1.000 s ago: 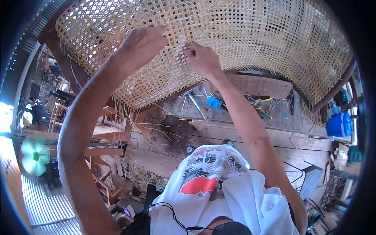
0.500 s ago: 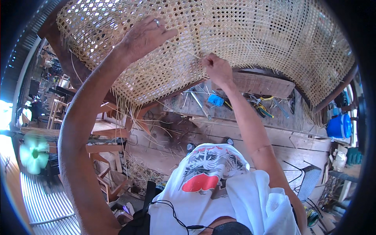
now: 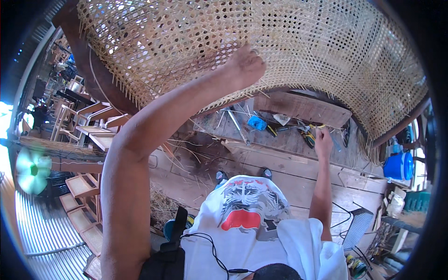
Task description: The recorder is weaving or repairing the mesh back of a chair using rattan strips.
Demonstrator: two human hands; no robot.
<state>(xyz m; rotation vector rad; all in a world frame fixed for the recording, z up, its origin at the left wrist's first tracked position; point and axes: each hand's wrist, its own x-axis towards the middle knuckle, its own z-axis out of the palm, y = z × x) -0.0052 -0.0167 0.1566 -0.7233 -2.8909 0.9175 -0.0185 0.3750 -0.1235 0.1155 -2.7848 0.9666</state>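
Note:
A large sheet of woven cane webbing point(image 3: 308, 51) curves across a dark wooden frame point(image 3: 109, 88) in front of me. My left hand point(image 3: 245, 66) rests against its middle, fingers curled closed; whatever they pinch is hidden. Over the workbench, my right hand point(image 3: 323, 141) is beside pliers with yellow and black handles point(image 3: 306, 139). Its fingers are bent together at the tools, and I cannot make out what is in them. Loose cane ends stick out along the lower edge of the webbing.
On the bench point(image 3: 280, 151) lie a blue crumpled item point(image 3: 257, 123), a metal rod point(image 3: 238, 126) and a wooden board point(image 3: 303, 108). A blue bucket point(image 3: 399, 165) stands at right. Wooden chair frames point(image 3: 86, 210) and a running green fan point(image 3: 33, 171) are at left.
My right hand has left the webbing and dropped right to the tools on the bench. My left hand has slid right and slightly down across the webbing, its fingers now curled.

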